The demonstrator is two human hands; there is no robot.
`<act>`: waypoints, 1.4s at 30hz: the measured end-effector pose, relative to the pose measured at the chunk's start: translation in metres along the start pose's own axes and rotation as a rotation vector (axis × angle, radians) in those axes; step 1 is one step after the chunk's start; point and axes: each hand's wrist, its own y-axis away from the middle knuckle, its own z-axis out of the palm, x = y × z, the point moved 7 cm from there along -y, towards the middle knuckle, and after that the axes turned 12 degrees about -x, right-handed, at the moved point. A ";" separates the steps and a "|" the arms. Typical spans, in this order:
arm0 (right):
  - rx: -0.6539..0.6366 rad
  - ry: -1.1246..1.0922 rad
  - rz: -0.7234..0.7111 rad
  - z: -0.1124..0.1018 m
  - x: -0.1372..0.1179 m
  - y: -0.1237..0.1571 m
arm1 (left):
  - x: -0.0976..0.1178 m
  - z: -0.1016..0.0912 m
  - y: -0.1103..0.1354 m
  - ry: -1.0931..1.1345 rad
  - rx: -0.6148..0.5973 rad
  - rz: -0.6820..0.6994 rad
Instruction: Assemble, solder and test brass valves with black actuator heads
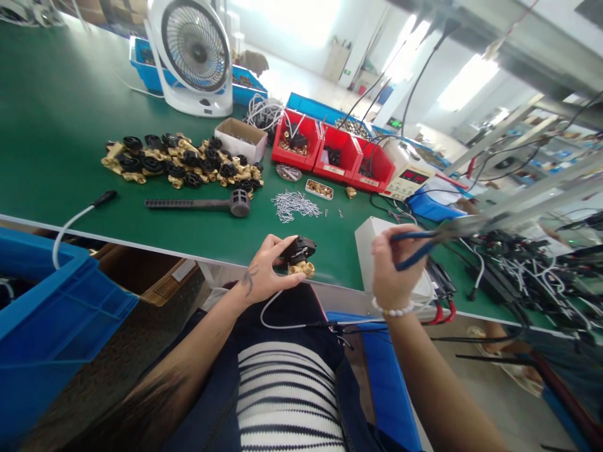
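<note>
Brass-and-black valve sits grasped in the left hand, at the near edge of the surface. I note the right hand gripping blue-handled pliers, near a white box.

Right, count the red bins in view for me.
3, side by side: the left bin near the open carton, the middle bin, and the right bin beside the white instrument. Others could be hidden behind.

Mallet-like tool on bench L of clip pile, valve pile b/w it & fan
</note>
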 end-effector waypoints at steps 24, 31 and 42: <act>-0.382 0.121 -0.060 0.033 0.007 0.001 | -0.007 -0.001 -0.001 0.044 -0.014 -0.003; 0.007 0.141 0.000 0.000 0.005 -0.003 | -0.008 -0.001 -0.001 0.040 -0.014 0.003; -0.003 0.170 -0.021 -0.001 0.005 0.000 | -0.007 0.001 -0.001 0.027 -0.035 0.024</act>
